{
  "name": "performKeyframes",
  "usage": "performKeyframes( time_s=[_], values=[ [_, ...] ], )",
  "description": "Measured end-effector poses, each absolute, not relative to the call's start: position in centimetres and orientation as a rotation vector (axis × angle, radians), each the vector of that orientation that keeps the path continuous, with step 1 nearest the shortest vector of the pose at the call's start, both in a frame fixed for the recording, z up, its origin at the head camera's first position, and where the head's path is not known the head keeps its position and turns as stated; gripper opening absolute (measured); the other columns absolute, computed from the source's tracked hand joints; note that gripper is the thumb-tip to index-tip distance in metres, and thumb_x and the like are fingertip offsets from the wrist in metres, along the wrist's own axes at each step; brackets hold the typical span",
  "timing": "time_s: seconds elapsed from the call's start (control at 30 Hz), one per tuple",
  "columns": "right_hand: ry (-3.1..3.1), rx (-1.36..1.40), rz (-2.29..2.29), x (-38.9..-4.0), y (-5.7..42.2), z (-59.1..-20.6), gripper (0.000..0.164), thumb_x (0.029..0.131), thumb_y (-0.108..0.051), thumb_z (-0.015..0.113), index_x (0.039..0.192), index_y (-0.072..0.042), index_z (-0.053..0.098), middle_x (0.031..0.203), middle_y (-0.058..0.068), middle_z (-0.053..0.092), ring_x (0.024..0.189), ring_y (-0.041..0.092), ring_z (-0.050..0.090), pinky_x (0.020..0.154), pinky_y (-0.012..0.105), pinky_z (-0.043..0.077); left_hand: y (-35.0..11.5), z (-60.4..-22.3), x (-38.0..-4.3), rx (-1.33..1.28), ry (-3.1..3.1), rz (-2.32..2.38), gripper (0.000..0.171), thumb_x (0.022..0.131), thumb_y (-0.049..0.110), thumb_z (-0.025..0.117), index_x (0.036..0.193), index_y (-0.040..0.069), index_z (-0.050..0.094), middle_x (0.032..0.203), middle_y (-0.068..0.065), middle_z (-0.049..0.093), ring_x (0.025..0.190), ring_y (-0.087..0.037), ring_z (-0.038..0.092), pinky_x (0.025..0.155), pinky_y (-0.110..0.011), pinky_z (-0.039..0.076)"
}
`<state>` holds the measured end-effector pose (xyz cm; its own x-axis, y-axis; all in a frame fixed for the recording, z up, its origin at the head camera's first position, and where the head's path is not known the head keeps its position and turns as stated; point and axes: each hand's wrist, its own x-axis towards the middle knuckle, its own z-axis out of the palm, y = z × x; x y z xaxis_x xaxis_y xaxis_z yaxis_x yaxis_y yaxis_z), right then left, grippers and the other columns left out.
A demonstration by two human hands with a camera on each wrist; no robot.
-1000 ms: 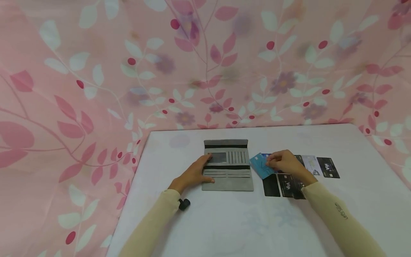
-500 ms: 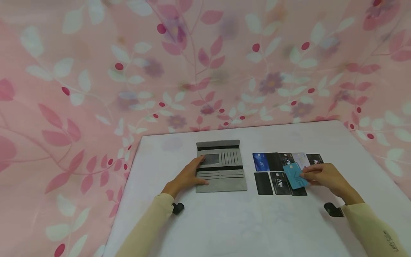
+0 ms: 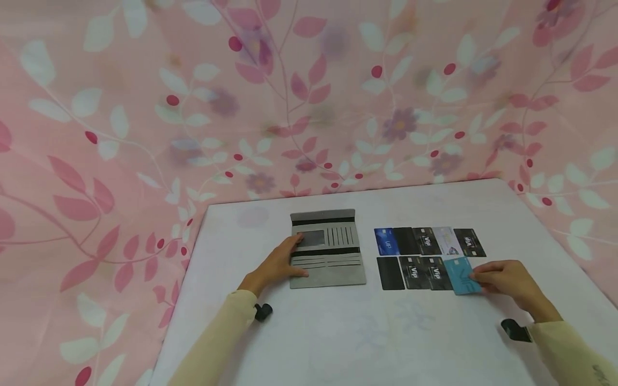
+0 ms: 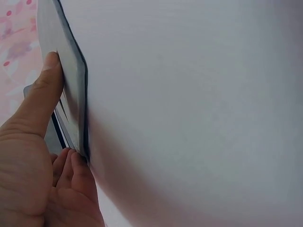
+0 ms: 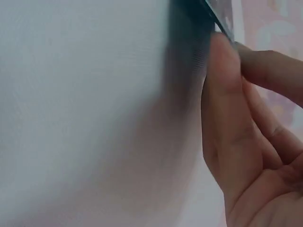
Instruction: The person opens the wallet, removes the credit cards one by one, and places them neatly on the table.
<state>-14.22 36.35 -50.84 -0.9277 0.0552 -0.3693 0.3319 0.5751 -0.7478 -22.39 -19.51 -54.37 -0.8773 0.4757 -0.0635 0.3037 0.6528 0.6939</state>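
Note:
In the head view a grey wallet (image 3: 333, 276) with card slots and a clear window lies unfolded on the white table. My left hand (image 3: 275, 266) rests along its left edge, thumb and forefinger spread over it. The left wrist view shows the thumb (image 4: 47, 87) laid along the wallet's face and the other fingertips at its edge. With thumb and fingers, my right hand (image 3: 507, 280) pinches the right edge of a light blue card (image 3: 462, 276). This card stands at the right end of the front row, beside a black VIP card (image 3: 438, 274). Its edge shows in the right wrist view.
Behind the front row lies a second row: a blue VIP card (image 3: 387, 242), several black cards and a silvery card (image 3: 447, 241). Two more cards, a plain black one (image 3: 390, 273) and a VIP card (image 3: 413, 273), lie in front. Pink floral cloth (image 3: 309, 96) hangs behind the table.
My right hand has carried the light blue card rightward from beside the wallet, across the other cards, and down to the front row's right end. The left hand stays on the wallet.

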Motion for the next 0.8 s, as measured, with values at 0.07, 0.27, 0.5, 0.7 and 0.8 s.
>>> performKeyframes(
  time_s=[0.07,0.27,0.5,0.7,0.8],
  values=[
    [2.554,0.315,-1.244,-14.2,36.2,-51.1,0.047,0.084,-0.031,0.077,0.104,0.011,0.069,0.086,0.006,0.071,0.067,0.016,0.066,0.061,0.027,0.056,-19.5,-54.4,-22.4,0.635,2.630,1.048,0.112,0.069,0.036,0.089,0.155,0.013,0.023,0.152,-0.003,0.034,0.132,-0.023,0.044,0.109,-0.035,0.036],
    [2.635,0.348,-1.125,-14.4,35.8,-50.9,0.049,0.083,-0.034,0.078,0.103,0.011,0.069,0.082,0.007,0.072,0.065,0.016,0.066,0.057,0.027,0.053,-19.5,-54.3,-22.4,0.628,2.626,1.049,0.110,0.069,0.037,0.088,0.155,0.012,0.023,0.153,-0.004,0.033,0.133,-0.024,0.044,0.109,-0.037,0.037],
    [2.689,0.379,-0.994,-15.0,35.2,-50.4,0.049,0.081,-0.036,0.079,0.100,0.009,0.071,0.075,0.004,0.070,0.063,0.018,0.062,0.057,0.030,0.046,-19.8,-54.2,-22.5,0.627,2.625,1.053,0.111,0.069,0.039,0.088,0.155,0.011,0.024,0.153,-0.005,0.034,0.133,-0.024,0.044,0.109,-0.039,0.037],
    [2.729,0.377,-0.816,-15.4,34.6,-50.0,0.055,0.075,-0.046,0.083,0.090,0.006,0.072,0.066,0.002,0.064,0.061,0.019,0.057,0.055,0.030,0.043,-19.7,-54.3,-22.6,0.627,2.641,1.015,0.111,0.069,0.040,0.088,0.155,0.012,0.023,0.153,-0.004,0.034,0.133,-0.022,0.043,0.109,-0.036,0.036],
    [2.770,0.330,-0.691,-15.5,34.3,-49.6,0.057,0.071,-0.053,0.083,0.078,0.002,0.070,0.063,0.002,0.059,0.061,0.020,0.053,0.053,0.031,0.039,-19.7,-54.3,-22.6,0.650,2.648,1.007,0.110,0.069,0.041,0.087,0.155,0.011,0.024,0.152,-0.005,0.034,0.133,-0.022,0.042,0.110,-0.037,0.035]
  ],
)
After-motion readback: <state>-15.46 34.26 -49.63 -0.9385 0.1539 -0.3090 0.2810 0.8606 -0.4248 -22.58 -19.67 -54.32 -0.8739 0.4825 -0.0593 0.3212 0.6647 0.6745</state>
